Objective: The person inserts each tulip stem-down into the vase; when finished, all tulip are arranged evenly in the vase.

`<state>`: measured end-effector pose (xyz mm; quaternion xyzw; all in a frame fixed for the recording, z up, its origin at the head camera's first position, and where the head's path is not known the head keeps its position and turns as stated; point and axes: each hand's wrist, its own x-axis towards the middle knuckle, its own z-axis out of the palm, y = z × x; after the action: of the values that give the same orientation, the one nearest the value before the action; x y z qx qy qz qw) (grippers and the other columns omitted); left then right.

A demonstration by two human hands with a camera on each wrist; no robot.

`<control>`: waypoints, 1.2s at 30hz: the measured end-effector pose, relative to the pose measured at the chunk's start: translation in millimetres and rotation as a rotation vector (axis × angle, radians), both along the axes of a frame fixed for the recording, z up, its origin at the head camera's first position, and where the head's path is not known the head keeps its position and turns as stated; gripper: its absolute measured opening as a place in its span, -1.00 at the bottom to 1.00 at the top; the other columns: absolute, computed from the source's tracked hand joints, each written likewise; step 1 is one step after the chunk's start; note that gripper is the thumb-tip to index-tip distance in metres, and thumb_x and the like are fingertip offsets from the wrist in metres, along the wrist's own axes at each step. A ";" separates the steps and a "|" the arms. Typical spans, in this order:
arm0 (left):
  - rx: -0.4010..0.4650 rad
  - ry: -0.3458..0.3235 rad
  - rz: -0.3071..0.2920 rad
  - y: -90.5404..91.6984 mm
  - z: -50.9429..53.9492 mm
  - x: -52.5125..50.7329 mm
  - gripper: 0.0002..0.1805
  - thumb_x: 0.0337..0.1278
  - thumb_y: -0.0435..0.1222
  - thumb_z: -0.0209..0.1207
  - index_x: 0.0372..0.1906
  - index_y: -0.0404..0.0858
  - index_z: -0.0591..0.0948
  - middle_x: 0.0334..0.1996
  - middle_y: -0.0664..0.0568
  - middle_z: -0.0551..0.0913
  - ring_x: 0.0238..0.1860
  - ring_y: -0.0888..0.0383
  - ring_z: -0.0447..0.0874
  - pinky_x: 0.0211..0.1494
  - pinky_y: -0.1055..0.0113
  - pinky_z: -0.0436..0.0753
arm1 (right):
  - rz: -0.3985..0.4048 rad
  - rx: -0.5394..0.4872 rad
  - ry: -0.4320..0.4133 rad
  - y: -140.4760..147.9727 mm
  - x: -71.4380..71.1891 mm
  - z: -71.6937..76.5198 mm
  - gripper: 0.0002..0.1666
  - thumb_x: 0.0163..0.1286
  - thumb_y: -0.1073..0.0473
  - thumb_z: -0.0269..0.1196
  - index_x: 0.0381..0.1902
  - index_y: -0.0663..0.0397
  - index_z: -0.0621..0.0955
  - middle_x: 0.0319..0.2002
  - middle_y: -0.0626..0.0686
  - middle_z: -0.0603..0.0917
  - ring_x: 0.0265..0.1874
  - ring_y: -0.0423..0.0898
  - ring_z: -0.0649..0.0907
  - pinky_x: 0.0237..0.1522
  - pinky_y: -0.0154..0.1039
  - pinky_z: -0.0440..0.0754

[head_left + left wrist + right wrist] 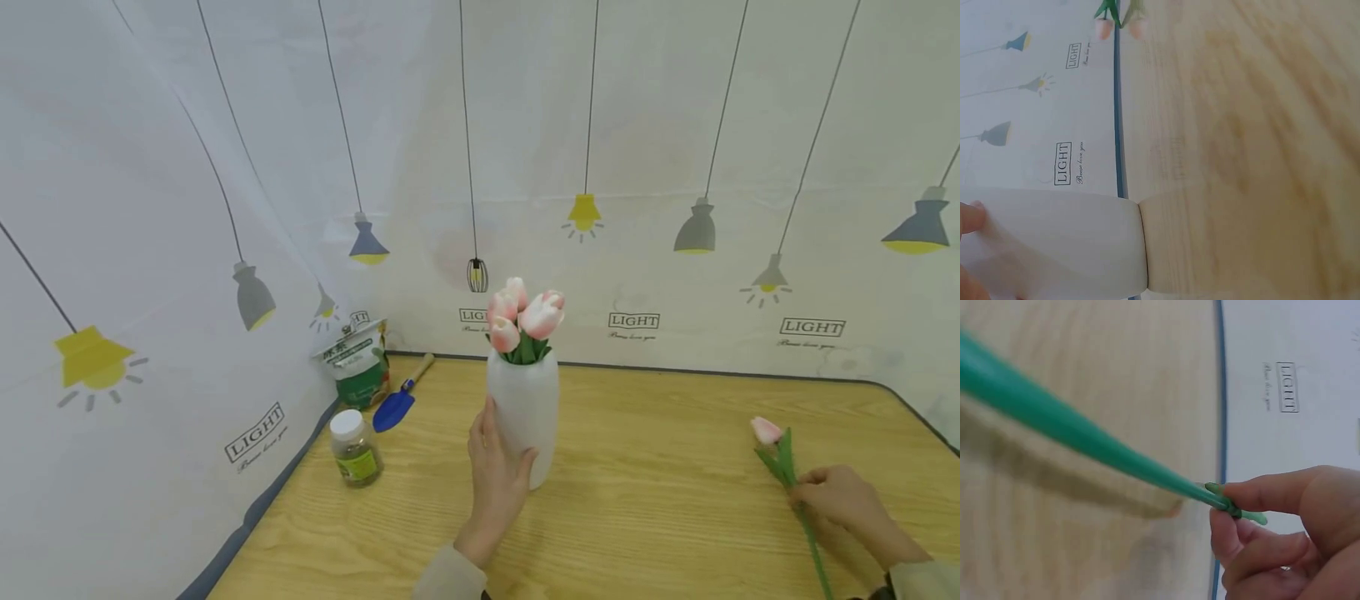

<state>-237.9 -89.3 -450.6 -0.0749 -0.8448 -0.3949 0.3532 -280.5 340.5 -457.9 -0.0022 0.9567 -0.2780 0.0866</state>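
A tall white vase (528,417) stands upright on the wooden table, holding several pink-and-white tulips (525,317) with green leaves. My left hand (497,479) grips the vase's lower left side, fingers along the side and thumb across the front; in the left wrist view only fingertips (971,217) show on the white vase (1060,244). At the right, my right hand (843,504) pinches the green stem of a single pink tulip (767,431). The right wrist view shows the stem (1085,437) between thumb and fingers, above the tabletop.
Left of the vase stand a white-lidded jar (356,450) and a green-and-white bag (357,367). A blue trowel (395,408) with a wooden handle lies beside them. A white curtain (660,125) printed with lamps borders the table (637,517) behind and at the left.
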 end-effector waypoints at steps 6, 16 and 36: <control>0.006 -0.009 -0.002 0.3 0.7 0.3 0.02 -0.11 -0.28 0.27 0.38 -0.13 -0.15 0.18 -0.21 0.15 0.16 -0.18 0.19 0.04 -0.08 0.42 | -0.014 -0.122 0.098 -24.2 -6.6 21.9 -0.31 0.27 -0.09 0.05 0.04 0.48 0.38 -0.34 0.18 0.64 -0.74 -0.22 0.42 -0.66 -0.26 0.40; 0.017 -0.014 -0.007 0.1 1.5 -1.8 0.02 -0.11 -0.27 0.27 0.39 -0.11 -0.15 0.19 -0.20 0.14 0.18 -0.17 0.17 0.05 -0.08 0.41 | -0.018 -0.505 0.274 -110.8 -23.5 75.5 -0.29 0.23 -0.17 0.08 0.13 0.26 0.32 -0.46 -0.16 0.50 -0.78 -0.27 0.33 -0.67 -0.28 0.38; -0.004 0.045 -0.008 -0.8 -3.2 -3.3 0.03 -0.16 -0.28 0.29 0.38 -0.16 -0.12 0.16 -0.21 0.16 0.15 -0.17 0.20 0.01 -0.08 0.45 | 0.181 -1.164 0.670 -228.4 -13.9 228.8 -0.75 0.13 0.18 0.24 -0.20 0.01 0.49 -0.49 -0.09 0.55 -0.87 -0.23 0.31 -0.78 -0.42 0.28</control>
<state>-241.2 -90.2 -453.8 -0.0878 -0.8371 -0.3929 0.3704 -294.4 112.0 -229.0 -0.2146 0.6224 -0.7237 -0.2072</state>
